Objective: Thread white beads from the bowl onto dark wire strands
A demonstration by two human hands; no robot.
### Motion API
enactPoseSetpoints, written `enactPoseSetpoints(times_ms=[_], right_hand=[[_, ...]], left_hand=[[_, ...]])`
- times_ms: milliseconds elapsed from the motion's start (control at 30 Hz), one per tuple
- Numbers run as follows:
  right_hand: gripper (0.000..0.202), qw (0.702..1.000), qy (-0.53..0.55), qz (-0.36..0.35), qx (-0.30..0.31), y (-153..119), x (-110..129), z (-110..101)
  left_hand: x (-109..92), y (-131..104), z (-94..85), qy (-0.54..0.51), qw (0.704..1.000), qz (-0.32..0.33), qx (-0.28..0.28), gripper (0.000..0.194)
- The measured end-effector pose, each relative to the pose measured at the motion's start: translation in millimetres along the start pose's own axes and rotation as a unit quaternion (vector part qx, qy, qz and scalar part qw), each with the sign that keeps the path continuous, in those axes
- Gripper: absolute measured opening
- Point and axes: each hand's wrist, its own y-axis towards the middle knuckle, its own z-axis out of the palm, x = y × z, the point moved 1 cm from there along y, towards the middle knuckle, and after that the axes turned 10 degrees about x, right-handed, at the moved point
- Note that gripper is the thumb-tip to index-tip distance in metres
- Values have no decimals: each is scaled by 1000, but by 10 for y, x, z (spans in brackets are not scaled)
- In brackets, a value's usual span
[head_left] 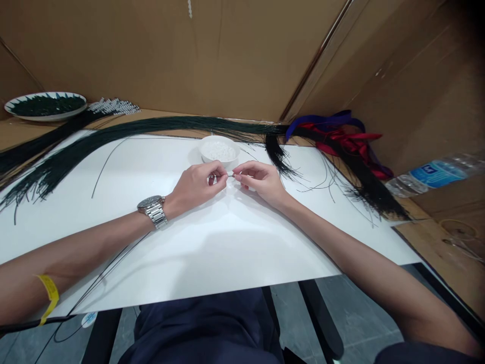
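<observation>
Just in front of a white bowl [219,150] of small white pieces, my two hands meet fingertip to fingertip. My left hand [202,183], with a metal watch [153,208] on its wrist, pinches a thin dark cord [231,176]. From the other side my right hand [261,181] pinches the same cord, its fingertips nearly touching the left ones. Dark strands trail under my left forearm toward the table's front edge. Whether a small piece sits on the cord between the fingers is too small to tell.
Long dark strand bundles [159,124] lie across the back of the white table [227,253]. At the back left are a plate [45,117] of dark green pieces and black-and-white beads [113,106]. Purple ribbon [322,120], red ribbon [352,144] and a plastic bottle [435,173] are at the right.
</observation>
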Motion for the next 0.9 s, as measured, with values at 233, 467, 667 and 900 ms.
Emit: enactPoseSetpoints(times_ms=[233,467,667,900], right_hand=[[21,1000,0,-5,1,-4,-2,10],[25,1000,-5,-1,2,-9,-7,11],[27,1000,-11,-1,2,-6,-13,8],[24,1000,8,-7,6,-3,-7,14]], left_hand=[[5,0,3,4,1000,-6,3,7],[2,3,-3,-3,1000,-3,1,8],[1,2,-5,0,1000,3,2,8],[2,0,-3,-3,1000,9,1,8]])
